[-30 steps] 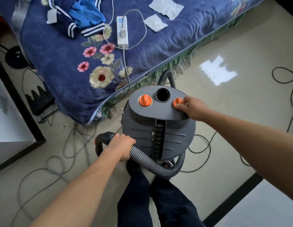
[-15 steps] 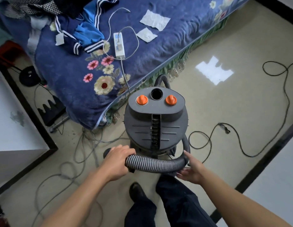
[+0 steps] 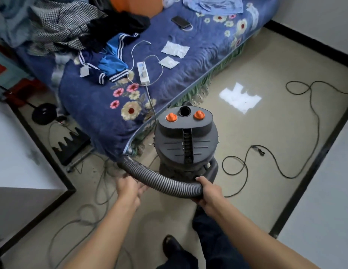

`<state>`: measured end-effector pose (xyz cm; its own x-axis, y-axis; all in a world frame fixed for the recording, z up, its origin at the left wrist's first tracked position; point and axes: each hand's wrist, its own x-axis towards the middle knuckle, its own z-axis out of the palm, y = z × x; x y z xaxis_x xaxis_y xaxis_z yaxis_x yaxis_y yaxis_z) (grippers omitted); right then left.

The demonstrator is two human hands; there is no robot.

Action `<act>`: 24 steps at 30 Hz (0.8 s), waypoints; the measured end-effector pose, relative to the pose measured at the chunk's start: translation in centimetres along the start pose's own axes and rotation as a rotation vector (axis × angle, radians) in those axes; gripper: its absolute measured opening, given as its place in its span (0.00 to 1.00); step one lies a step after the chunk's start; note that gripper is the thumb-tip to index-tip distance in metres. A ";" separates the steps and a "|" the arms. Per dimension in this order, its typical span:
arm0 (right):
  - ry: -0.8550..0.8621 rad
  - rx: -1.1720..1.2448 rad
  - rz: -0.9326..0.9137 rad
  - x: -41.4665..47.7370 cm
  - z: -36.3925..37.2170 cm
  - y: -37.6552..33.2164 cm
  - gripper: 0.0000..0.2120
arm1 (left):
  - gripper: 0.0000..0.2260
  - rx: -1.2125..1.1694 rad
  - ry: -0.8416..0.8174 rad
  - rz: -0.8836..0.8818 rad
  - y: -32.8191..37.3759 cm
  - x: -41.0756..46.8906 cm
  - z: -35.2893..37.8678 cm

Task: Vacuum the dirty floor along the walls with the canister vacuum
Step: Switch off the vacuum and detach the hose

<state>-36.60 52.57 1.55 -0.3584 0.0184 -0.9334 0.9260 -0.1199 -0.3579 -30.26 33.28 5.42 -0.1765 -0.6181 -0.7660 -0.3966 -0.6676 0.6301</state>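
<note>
A grey canister vacuum (image 3: 185, 140) with two orange knobs stands on the beige floor beside the bed corner. Its ribbed grey hose (image 3: 165, 182) curves from the canister's lower right across the front and off to the left. My right hand (image 3: 209, 191) grips the hose near the canister's base. My left hand (image 3: 130, 188) holds the hose further left, fingers curled under it; the hand is blurred. The hose's far end runs toward the bed corner, partly hidden.
A bed with a blue floral blanket (image 3: 169, 65) carries clothes, a power strip (image 3: 143, 72) and a phone. The vacuum's black cord (image 3: 297, 152) loops over the floor at right. Tangled cables (image 3: 87, 210) lie at left. White walls with dark skirting stand left and right.
My right hand left the orange knob, dropped to the hose and now grips it. My left hand slid along the hose. The view pulled back and up; the hose lifted.
</note>
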 end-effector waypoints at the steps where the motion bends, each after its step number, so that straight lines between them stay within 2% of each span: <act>1: -0.005 0.002 0.005 -0.9 0.5 1.3 0.18 | 0.13 -0.178 -0.006 -0.097 0.1 -0.3 -0.5; 3: -0.012 0.014 0.003 -2.4 1.2 3.5 0.17 | 0.18 -0.390 -0.024 -0.178 0.8 -0.6 -1.5; 4: -0.015 0.027 0.005 -2.8 1.3 4.3 0.17 | 0.20 -0.415 -0.033 -0.180 1.3 -1.1 -1.9; 7: -0.074 -0.022 0.021 -3.5 1.4 5.6 0.17 | 0.15 -0.277 -0.006 -0.091 2.6 -2.3 -3.2; 12: -0.212 -0.399 -0.031 -3.5 0.7 5.1 0.13 | 0.12 -0.064 -0.010 0.122 7.5 -3.0 -6.4; 15: -0.164 -0.596 -0.236 -3.7 1.1 1.7 0.09 | 0.08 0.000 -0.083 0.261 11.0 -4.2 -7.9; 18: -0.139 -0.807 -0.469 -4.6 3.3 -3.0 0.10 | 0.06 0.075 -0.210 0.358 14.5 -5.8 -8.5; 21: -0.048 -1.120 -0.770 -6.5 6.8 -8.0 0.17 | 0.08 0.135 -0.324 0.431 17.8 -7.3 -7.4; 24: 0.011 -1.242 -1.024 -8.6 10.7 -12.9 0.30 | 0.09 0.235 -0.435 0.471 20.1 -8.8 -5.0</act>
<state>-46.76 43.37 14.46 -0.8610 -0.4118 -0.2986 -0.1700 0.7861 -0.5942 -32.18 23.21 25.41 -0.7050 -0.5646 -0.4291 -0.3649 -0.2300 0.9022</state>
